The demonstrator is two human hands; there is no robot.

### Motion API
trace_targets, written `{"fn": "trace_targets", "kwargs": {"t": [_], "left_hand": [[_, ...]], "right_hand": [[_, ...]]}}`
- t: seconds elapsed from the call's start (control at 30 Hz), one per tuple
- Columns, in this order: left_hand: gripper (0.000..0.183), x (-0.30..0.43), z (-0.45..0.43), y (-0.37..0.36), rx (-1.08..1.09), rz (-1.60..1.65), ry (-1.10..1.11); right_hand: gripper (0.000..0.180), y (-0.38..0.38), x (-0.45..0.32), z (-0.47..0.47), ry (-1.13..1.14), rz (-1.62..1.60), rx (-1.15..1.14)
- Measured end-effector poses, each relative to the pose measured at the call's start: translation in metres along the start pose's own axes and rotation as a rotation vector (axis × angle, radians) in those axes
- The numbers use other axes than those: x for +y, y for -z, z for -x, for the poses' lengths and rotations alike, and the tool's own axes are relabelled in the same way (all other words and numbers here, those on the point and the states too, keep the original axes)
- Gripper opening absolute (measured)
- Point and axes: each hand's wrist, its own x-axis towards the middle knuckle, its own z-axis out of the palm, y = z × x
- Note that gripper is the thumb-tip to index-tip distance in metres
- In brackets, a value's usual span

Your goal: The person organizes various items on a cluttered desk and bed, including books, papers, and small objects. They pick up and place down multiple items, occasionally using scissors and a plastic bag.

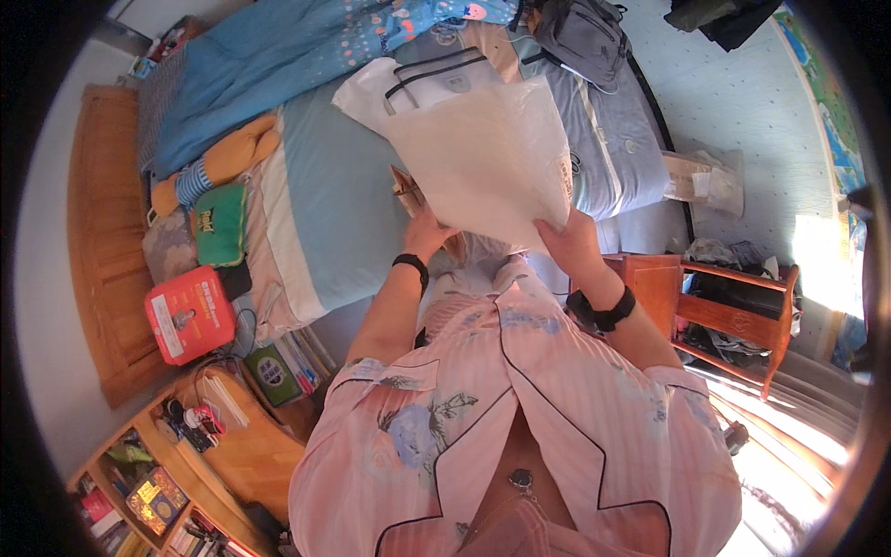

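A large white, semi-translucent plastic bag spreads out in front of me above the bed. My right hand pinches its lower right corner, near some printed writing. To the left, my left hand grips a brown paper or cardboard item, which shows above and below the hand and is partly covered by the white bag. Behind the bag lies a clear pouch with black trim. Some of my left fingers are hidden, and so is most of the brown item.
The bed carries a blue quilt, a plush toy, a green cushion and a grey backpack. A red box stands by its left end. At right is a wooden rack; a bookshelf is lower left.
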Motion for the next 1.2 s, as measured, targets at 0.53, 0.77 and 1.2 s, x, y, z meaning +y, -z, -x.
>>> {"fn": "trace_targets", "kwargs": {"t": [0.53, 0.77, 1.2], "left_hand": [[0.057, -0.001, 0.006, 0.003, -0.034, 1.110, 0.121], [0.055, 0.026, 0.001, -0.033, 0.165, 0.271, -0.270], [0.033, 0.020, 0.011, -0.015, -0.231, 1.135, 0.121]], "right_hand": [[0.014, -0.043, 0.039, -0.031, 0.085, 0.491, -0.110], [0.026, -0.081, 0.062, -0.036, 0.098, 0.259, -0.288], [0.079, -0.134, 0.057, -0.032, 0.001, 0.160, -0.468]]}}
